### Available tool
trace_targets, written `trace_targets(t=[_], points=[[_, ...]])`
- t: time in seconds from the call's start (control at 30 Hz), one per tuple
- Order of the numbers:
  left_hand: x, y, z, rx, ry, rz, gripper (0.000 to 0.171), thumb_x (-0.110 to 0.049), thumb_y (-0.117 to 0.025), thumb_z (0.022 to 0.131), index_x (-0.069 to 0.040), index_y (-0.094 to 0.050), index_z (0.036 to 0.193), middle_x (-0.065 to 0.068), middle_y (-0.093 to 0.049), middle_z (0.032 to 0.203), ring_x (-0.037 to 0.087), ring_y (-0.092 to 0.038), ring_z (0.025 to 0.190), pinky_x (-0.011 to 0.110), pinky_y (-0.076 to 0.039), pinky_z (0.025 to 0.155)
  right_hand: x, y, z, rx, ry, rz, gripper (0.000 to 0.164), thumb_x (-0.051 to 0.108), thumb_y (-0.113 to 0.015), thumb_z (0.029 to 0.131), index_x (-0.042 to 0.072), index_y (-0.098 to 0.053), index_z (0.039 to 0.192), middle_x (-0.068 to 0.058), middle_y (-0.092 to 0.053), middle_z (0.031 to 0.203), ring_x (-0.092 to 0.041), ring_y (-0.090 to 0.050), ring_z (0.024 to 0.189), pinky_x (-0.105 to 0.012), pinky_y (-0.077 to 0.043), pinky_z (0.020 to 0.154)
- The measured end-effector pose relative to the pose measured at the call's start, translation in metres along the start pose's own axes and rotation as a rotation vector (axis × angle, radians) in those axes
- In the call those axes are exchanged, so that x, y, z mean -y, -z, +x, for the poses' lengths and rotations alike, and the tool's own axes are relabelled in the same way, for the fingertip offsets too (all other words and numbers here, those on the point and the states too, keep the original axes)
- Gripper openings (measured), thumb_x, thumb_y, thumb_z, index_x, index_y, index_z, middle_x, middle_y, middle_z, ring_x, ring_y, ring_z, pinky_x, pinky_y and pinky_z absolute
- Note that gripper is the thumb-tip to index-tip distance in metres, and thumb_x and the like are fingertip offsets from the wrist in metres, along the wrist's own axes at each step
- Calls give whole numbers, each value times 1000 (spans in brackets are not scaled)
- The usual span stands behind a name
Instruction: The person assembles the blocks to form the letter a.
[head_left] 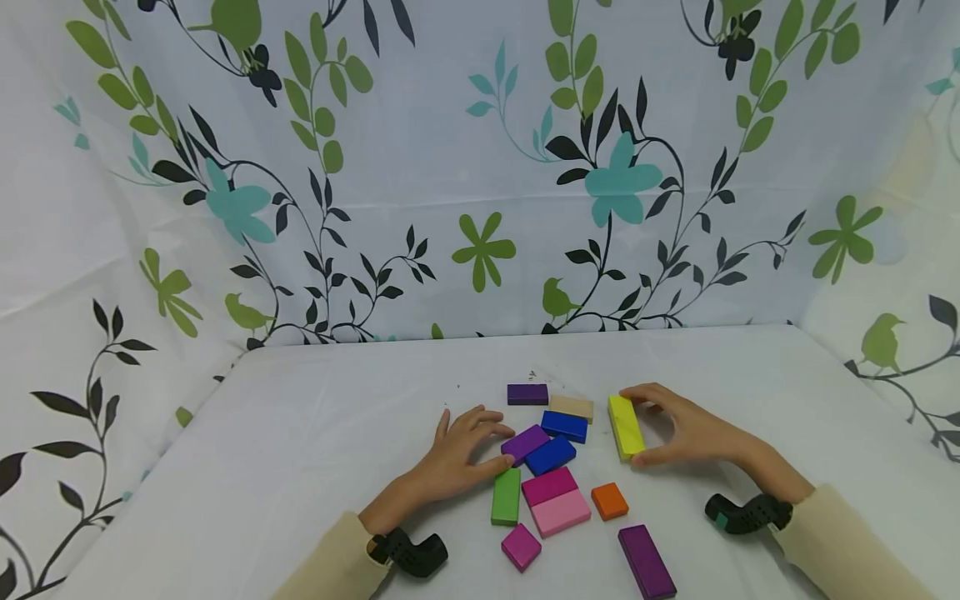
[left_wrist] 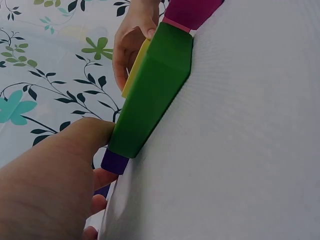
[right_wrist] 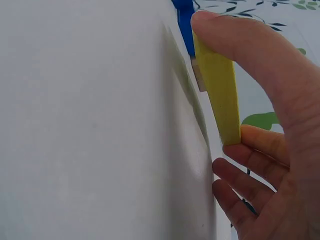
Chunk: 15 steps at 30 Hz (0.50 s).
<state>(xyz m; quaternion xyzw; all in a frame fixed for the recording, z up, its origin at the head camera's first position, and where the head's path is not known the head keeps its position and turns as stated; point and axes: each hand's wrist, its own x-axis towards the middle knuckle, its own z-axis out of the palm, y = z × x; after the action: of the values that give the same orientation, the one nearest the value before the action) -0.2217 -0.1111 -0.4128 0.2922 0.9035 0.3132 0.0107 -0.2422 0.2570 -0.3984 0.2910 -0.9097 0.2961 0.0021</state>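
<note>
My right hand [head_left: 686,427] grips a yellow block [head_left: 626,429] by its two ends, thumb at the near end and fingers at the far end. In the right wrist view the yellow block [right_wrist: 218,85] spans between thumb and fingertips. My left hand [head_left: 465,450] lies relaxed at the left side of the block group, its fingers spread. The thumb tip is right at the meeting of a purple block [head_left: 525,444] and a green block [head_left: 506,497]. Its index fingertip reaches the purple block's upper left edge. A blue block [head_left: 551,456] lies against the purple one.
Behind are another blue block [head_left: 565,427], a beige block [head_left: 572,407] and a dark purple block [head_left: 528,394]. Nearer lie magenta [head_left: 550,485] and pink [head_left: 561,512] blocks, a small magenta block [head_left: 521,547], an orange block [head_left: 610,501] and a long plum block [head_left: 647,562].
</note>
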Motion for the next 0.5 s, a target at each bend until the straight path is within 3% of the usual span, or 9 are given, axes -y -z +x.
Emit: trace_targets(t=[0.17,0.5], points=[[-1,1,0,1,-1,0,36,-40,-61,93,-20,-63,123,9,-47,144,36,-22,145,70,5,109,-3,3,5,12,23,21,85,42,-84,72,6,-46,140,-11,-49,137,-28,-49,117,-39,-48,97],[-2,2,-1,5,1,-3,36,-40,-60,93,-19,-63,123,9,-47,144,36,-22,145,70,5,109,-10,5,14,22,9,52,85,39,-85,72,5,-45,140,-11,-50,134,-26,-49,114,-34,-48,94]])
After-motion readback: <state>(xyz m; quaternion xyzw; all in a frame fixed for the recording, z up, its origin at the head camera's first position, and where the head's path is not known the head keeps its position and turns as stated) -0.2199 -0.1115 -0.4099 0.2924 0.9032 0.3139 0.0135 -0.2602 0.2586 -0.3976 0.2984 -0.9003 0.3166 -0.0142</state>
